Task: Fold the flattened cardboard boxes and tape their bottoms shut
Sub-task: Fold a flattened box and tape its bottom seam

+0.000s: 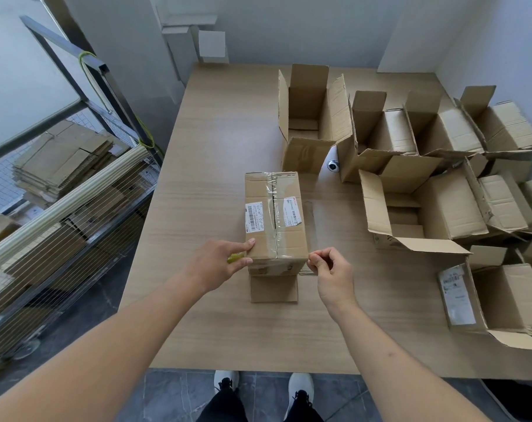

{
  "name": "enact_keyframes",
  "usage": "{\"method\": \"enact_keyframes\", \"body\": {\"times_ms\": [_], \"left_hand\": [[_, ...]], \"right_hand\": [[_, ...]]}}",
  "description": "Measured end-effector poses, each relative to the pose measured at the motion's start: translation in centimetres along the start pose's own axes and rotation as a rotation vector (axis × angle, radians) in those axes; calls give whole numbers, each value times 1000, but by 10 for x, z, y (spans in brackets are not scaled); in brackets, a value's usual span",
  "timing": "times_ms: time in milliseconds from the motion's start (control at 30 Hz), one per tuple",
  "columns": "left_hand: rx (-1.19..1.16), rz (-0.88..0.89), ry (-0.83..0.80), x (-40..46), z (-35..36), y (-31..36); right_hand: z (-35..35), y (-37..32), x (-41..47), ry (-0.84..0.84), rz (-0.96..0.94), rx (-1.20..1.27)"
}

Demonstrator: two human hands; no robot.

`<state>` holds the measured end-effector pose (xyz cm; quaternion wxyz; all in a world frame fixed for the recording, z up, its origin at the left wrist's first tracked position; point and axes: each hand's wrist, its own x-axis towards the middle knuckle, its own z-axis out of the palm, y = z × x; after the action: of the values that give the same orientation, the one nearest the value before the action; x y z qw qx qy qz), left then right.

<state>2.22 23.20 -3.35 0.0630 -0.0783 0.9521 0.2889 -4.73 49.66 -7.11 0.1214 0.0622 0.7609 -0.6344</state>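
Head view: a cardboard box [275, 217] is seen standing bottom-up near the middle of the wooden table [216, 330], with its bottom flaps closed and clear tape [273, 190] laid along the seam. The near left corner of the box is held by the left hand [225, 263], thumb on top and fingers curled against the side; a small yellow-green object [236, 257] is gripped in these fingers, but what it is cannot be told. At the near right corner, something thin is pinched between thumb and fingertips of the right hand [328, 271], probably the tape end, though it is hardly visible. Several erected open boxes [416, 202] are grouped on the right part of the table. Flattened boxes [60, 159] are stacked in a wire cart [85, 220] on the left.
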Motion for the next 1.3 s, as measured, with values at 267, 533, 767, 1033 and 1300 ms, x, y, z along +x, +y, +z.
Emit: {"method": "enact_keyframes", "body": {"times_ms": [267,533,767,1033,1300], "left_hand": [[-74,-42,-16,4,2,-1],[-147,-90,-10,3,4,4],[-202,-172,-33,3,2,10],[-193,-177,-4,0,6,10],[-188,-121,-2,0,5,11]], "right_hand": [[-1,3,6,79,202,297],[-6,1,13,-12,302,425],[-5,3,22,-230,654,699],[-18,0,17,-8,-127,55],[-7,-9,37,-250,-1146,-838]]}}
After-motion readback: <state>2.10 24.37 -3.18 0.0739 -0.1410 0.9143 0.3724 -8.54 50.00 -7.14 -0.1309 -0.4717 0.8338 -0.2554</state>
